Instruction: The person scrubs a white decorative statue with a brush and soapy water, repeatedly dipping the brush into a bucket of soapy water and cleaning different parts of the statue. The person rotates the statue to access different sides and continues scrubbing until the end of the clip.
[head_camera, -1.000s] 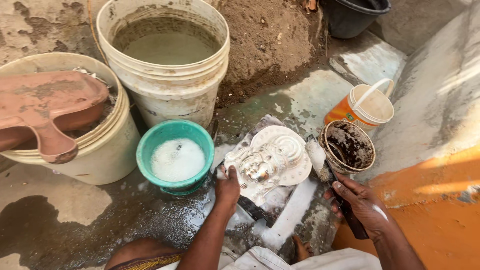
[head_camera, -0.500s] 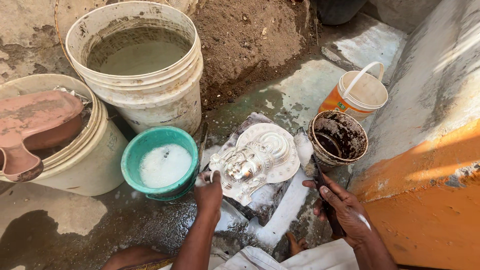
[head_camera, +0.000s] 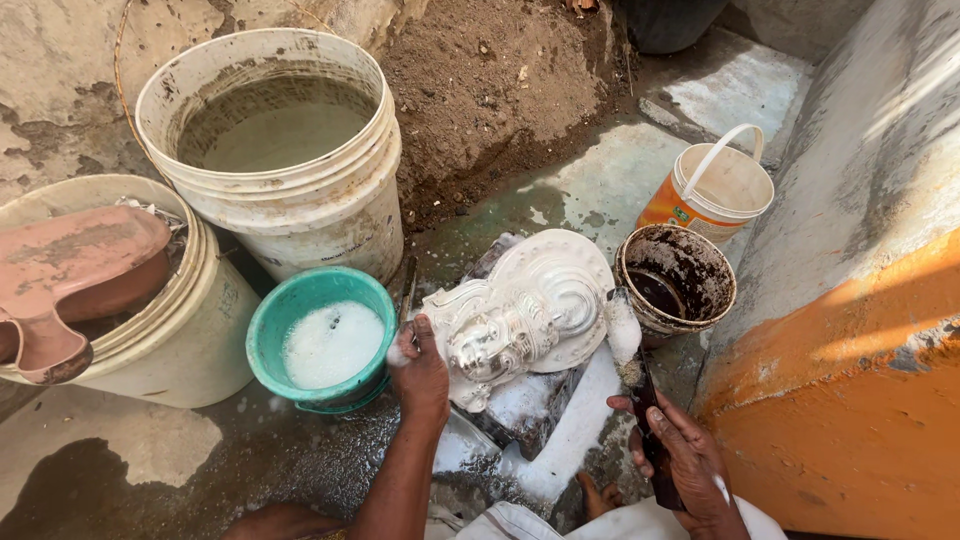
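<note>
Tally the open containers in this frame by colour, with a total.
White or cream buckets: 2, one with murky water, one at the left edge
Teal bowl: 1
Orange tub with white handle: 1
Dark stained pot: 1
Black container, cut off by the top edge: 1
Total: 6

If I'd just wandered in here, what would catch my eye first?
Probably the white relief casting lying in the middle, wet and foamy, with the left hand pressed to its edge. The right hand holds a foam-loaded brush beside a dark-stained pot. To the left sit a teal bowl of white foam and a big bucket of murky water.
</note>
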